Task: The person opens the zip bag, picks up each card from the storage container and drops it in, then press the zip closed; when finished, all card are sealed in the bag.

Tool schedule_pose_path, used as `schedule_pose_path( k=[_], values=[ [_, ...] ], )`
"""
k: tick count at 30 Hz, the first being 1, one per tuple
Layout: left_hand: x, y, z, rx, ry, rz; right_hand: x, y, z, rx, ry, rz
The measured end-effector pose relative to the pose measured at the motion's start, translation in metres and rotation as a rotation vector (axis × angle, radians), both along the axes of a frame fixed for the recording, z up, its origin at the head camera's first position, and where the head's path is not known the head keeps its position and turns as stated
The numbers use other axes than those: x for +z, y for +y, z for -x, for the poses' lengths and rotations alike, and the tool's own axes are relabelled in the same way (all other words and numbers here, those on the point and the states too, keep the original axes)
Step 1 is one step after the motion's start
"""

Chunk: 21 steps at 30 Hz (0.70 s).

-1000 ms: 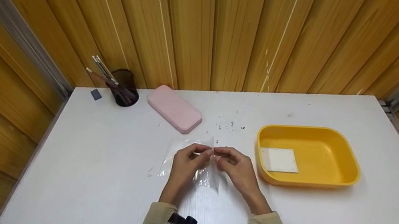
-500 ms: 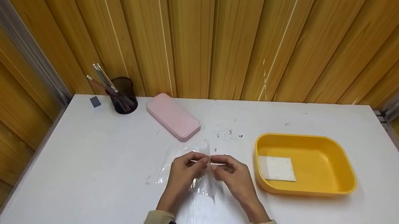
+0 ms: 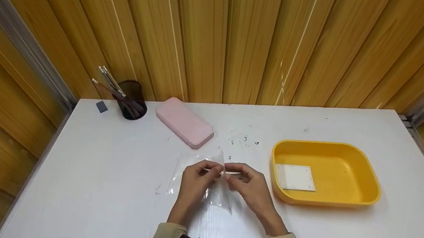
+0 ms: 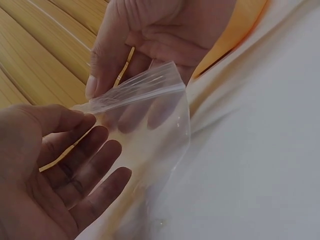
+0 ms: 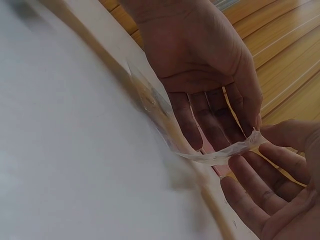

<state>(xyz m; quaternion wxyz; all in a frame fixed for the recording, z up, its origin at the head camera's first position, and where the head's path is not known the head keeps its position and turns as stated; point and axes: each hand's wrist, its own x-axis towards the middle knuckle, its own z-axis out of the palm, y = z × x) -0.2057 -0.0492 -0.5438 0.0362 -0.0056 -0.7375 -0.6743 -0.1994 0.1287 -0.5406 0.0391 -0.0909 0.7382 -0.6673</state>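
Observation:
A clear zip-lock plastic bag [image 3: 180, 174] is between the two hands, close over the white table. My left hand [image 3: 195, 181] pinches the bag's zip edge between thumb and index finger, its other fingers loosely bent. From the other side, my right hand [image 3: 253, 188] pinches the same edge, fingertips almost meeting the left ones. In the left wrist view the zip line runs across the upper part of the bag [image 4: 165, 120], and several right fingers show through the film. The right wrist view has the bag [image 5: 220, 156] edge-on, a thin crinkled strip between the hands.
Right of the hands stands a yellow plastic bin [image 3: 336, 199] with a flat white square [image 3: 296, 177] in it. Behind them lie a pink case [image 3: 185, 122], a black cup [image 3: 135, 102] of pencils and a small dark blue block [image 3: 101, 107]. A wood-panelled wall [image 3: 247, 34] borders the table.
The head view has tilted slightly, so everything sits a little lower in it. Both hands keep pinching the bag's edge in nearly the same place.

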Motion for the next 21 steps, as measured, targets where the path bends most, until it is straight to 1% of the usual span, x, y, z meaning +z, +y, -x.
schedule_pose_path(
  k=[3, 8, 10, 14, 18, 21],
  values=[
    [0.0016, 0.0005, -0.0012, 0.013, 0.020, 0.010, 0.0009, -0.0009, -0.0006, 0.011, 0.003, -0.009],
    [0.0025, -0.0017, -0.0013, 0.000, 0.054, 0.041, 0.0026, -0.0004, -0.0006, 0.039, 0.008, 0.004],
    [0.0029, -0.0029, -0.0013, -0.006, 0.069, 0.055, 0.0025, 0.0007, -0.0002, 0.044, 0.001, 0.018],
    [0.0040, -0.0042, -0.0015, 0.003, 0.092, 0.068, 0.0012, 0.0025, 0.0000, 0.043, -0.013, 0.051],
    [0.0038, -0.0043, -0.0018, 0.012, 0.097, 0.045, -0.0002, 0.0025, 0.0001, 0.044, -0.022, 0.057],
    [0.0034, -0.0030, -0.0022, 0.011, 0.087, -0.007, -0.0006, 0.0012, 0.0004, 0.039, -0.008, 0.053]
  ],
)
